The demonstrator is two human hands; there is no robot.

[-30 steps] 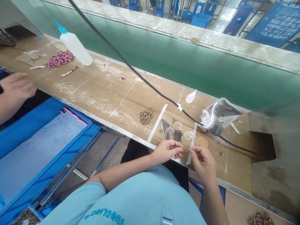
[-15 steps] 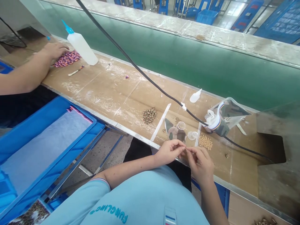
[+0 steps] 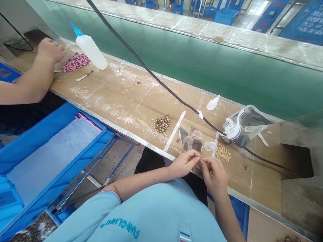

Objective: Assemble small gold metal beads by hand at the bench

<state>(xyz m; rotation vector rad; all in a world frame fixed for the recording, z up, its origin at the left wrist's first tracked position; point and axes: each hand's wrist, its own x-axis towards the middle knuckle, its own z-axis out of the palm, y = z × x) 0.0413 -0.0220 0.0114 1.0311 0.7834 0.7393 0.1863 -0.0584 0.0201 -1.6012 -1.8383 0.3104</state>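
My left hand and my right hand meet over the bench's front edge, thumbs and fingers pinched together at the tips. Whatever sits between the fingertips is too small to make out. Just beyond them lies a camouflage cloth scrap with a small clear round dish on it. A second clear dish rests beside the scrap. To its right is a pile of small tan beads. Left of a white tape strip sits a heap of small dark-and-gold pieces.
A black cable crosses above the bench. A camouflage-and-clear pouch and a small white dropper bottle lie behind. At far left, another person's hand is near a pink-and-purple heap and a large white bottle.
The view has shifted slightly. The other person's hand has lifted away from the pink-and-purple heap. My two hands stay pinched together in nearly the same pose.
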